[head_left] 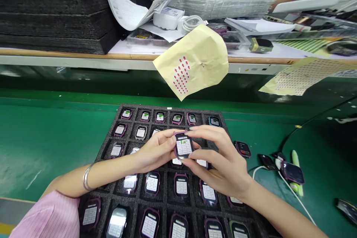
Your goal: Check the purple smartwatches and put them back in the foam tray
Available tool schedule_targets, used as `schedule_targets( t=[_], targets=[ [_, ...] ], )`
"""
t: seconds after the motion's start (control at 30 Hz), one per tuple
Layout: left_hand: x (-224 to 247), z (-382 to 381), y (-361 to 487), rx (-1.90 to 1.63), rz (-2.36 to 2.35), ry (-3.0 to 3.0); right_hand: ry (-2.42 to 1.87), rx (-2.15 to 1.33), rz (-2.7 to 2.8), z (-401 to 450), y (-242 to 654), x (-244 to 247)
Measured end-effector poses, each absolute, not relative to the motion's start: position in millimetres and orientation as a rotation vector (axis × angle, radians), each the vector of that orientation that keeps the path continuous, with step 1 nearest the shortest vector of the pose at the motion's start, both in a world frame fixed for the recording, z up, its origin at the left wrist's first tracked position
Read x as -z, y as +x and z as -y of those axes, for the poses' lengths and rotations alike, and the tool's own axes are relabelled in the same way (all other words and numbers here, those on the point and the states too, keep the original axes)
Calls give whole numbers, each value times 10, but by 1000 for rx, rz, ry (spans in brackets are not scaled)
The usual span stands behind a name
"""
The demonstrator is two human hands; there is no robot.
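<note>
A smartwatch body with a purple rim and a lit screen is held above a black foam tray. My left hand grips it from the left, with the thumb on its edge. Around its right side are the fingers of my right hand, the tips touching the top and lower edges. Below, the tray's compartments hold rows of similar watches, such as a purple one and a blue-rimmed one. Part of the tray is hidden behind my hands.
Right of the tray lie a loose watch, a white cable and another watch on a green-ended object. A shelf behind carries black foam stacks, papers and a coiled cable. Yellow sticker sheet hangs over its edge. Another person's arm shows beyond.
</note>
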State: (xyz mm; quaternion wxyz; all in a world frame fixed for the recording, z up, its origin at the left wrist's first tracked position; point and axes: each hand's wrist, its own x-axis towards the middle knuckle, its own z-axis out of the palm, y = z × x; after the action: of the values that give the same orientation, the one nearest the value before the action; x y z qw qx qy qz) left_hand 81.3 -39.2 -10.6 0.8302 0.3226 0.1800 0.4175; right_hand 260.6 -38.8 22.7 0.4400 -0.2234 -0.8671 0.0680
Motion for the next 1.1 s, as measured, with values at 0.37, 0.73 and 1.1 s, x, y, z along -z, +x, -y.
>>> schedule_targets(
  t=[0.37,0.73,1.1],
  targets=[
    [122,426,808,-903,-506,664,-378,-72,2168,407,2635,-209],
    [199,221,586,-888,-865,573,-1313,-206,2201,359,3754,194],
    [132,374,-627,-1302,-1716,907,-1439,-229,2292,254,4660,656]
  ],
)
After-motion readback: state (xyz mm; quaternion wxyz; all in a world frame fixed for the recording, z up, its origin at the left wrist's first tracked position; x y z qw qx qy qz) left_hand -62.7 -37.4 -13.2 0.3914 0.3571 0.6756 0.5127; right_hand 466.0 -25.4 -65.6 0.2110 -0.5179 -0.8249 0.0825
